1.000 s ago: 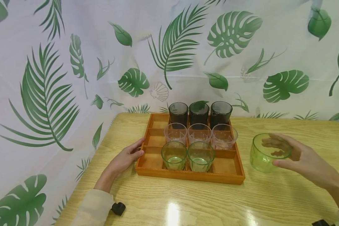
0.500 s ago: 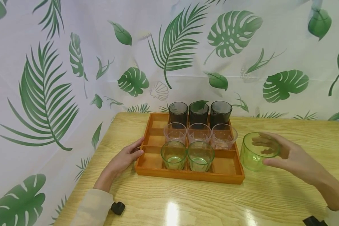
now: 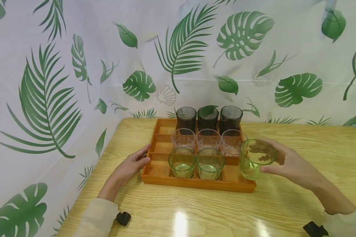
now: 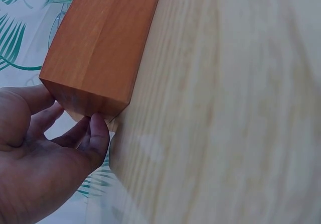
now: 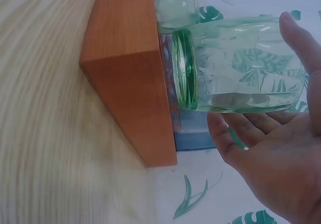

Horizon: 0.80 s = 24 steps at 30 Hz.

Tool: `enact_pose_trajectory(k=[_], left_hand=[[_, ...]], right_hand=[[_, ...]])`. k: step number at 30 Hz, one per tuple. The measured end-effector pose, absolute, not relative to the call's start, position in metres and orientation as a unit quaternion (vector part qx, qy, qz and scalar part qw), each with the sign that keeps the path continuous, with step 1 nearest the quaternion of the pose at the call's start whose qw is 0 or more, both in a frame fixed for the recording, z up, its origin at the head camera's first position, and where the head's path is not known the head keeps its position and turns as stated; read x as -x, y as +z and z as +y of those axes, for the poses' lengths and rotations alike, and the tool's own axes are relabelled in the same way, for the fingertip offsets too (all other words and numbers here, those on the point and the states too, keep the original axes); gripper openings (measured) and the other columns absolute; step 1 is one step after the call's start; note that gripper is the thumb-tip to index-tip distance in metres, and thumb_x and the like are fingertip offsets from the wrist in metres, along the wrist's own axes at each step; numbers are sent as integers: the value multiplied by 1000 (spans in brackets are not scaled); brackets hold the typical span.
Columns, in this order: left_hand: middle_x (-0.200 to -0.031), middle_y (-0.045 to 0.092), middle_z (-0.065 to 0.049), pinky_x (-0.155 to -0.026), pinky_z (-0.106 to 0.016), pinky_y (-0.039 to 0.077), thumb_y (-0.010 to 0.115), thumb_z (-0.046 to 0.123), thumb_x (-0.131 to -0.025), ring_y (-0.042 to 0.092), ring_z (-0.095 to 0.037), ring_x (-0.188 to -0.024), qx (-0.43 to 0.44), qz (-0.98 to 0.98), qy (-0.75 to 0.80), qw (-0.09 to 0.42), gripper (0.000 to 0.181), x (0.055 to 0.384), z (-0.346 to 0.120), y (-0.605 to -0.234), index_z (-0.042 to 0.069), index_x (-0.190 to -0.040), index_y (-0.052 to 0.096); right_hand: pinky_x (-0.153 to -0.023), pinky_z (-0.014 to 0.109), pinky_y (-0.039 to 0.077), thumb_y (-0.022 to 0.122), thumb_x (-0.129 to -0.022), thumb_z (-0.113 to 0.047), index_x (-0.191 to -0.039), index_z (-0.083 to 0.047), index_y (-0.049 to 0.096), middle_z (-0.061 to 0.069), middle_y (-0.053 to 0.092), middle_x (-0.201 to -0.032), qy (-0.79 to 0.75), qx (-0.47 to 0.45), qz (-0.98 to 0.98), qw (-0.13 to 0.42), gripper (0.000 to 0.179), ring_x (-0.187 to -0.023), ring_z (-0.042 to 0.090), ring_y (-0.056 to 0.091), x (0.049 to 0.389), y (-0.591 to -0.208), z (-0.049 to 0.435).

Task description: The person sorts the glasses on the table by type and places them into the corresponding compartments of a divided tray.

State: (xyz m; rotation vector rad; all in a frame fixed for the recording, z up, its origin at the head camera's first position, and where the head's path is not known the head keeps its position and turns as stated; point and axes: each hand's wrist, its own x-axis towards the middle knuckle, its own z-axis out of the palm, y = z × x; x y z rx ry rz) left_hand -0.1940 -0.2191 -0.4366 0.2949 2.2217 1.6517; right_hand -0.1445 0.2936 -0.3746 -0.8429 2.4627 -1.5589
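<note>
A clear green glass [image 3: 256, 161] is gripped in my right hand [image 3: 293, 166], thumb on one side and fingers on the other. It hangs over the right end of the tray's front row, its base just above the wooden rim in the right wrist view. My left hand [image 3: 130, 168] touches the left side of the orange-brown divided wooden tray [image 3: 195, 186]; its thumb and fingertips rest against the end wall [image 4: 80, 101]. Two green glasses, a left one [image 3: 182, 164] and a right one [image 3: 210, 166], stand in the front row.
Three clear pinkish glasses [image 3: 208, 140] fill part of the middle row, and three dark grey glasses [image 3: 207, 120] stand behind. The left column [image 3: 160, 163] holds no glasses. A leaf-patterned cloth [image 3: 195, 65] hangs behind the wooden table [image 3: 154, 210].
My right hand has carried the green glass leftward, from beside the tray to above its front right compartment. My left hand has stayed at the tray's side.
</note>
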Motion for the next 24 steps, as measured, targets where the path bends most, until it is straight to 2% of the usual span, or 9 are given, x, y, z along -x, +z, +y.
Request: enact_pose_trajectory(k=[7,12,19,24], left_hand=[[-171,15,-14,-122,-53,23,51,18,-111,17,-35,-156,-106,784,584,180,63,194,-220,-437,18,-167,22],[-171,14,-14,-123,-52,23,51,18,-111,16,-35,-156,-105,783,586,180,63,194,-220,-438,19,-167,22],[-171,16,-14,-123,-53,23,52,20,-111,18,-36,-155,-107,789,579,176,63,195,-221,-439,19,-166,23],[-171,17,-13,-123,-52,23,52,21,-110,18,-34,-155,-111,790,577,173,63,196,-221,-439,19,-166,24]], right_hand=[[-96,25,54,70,-96,2,-160,-1,31,19,49,-147,-528,264,805,55,74,-123,12,60,146,-379,278],[-96,24,53,72,-95,0,-158,0,35,16,49,-146,-532,247,809,40,72,-123,12,60,145,-381,269],[-97,17,50,75,-94,-1,-157,-2,36,16,49,-146,-520,236,821,14,74,-120,4,58,143,-380,261],[-97,14,48,77,-91,0,-157,-1,36,19,51,-144,-527,233,817,3,78,-119,3,59,141,-381,258]])
